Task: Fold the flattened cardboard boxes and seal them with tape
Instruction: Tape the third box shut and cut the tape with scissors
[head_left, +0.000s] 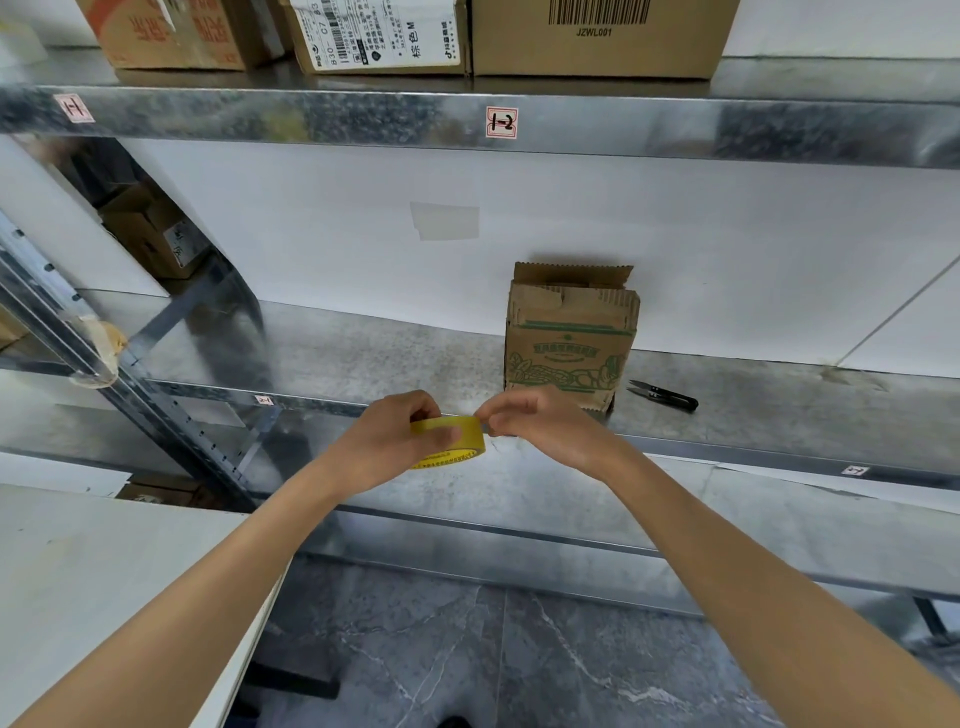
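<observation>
just in front of the metal shelf (363, 358) edge, the left hand (395, 441) is curled around the yellow tape roll (457, 441) while the right hand (524, 421) pinches at its rim, likely picking for the free end; steadying the roll and peeling slowly should help. behind them the cardboard box (569, 343) stands upright on the shelf against the wall, long axis vertical, open flaps pointing up.

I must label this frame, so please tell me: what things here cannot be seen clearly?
- Loose end of the tape roll, head view: hidden by the right hand fingers pinching there.
- Most of the roll: covered by the left hand.
- Inside of the cardboard box: blocked by its own flaps.
- Small green print on the box: too small.
- Boxes on the top shelf: cut by the upper edge.
</observation>
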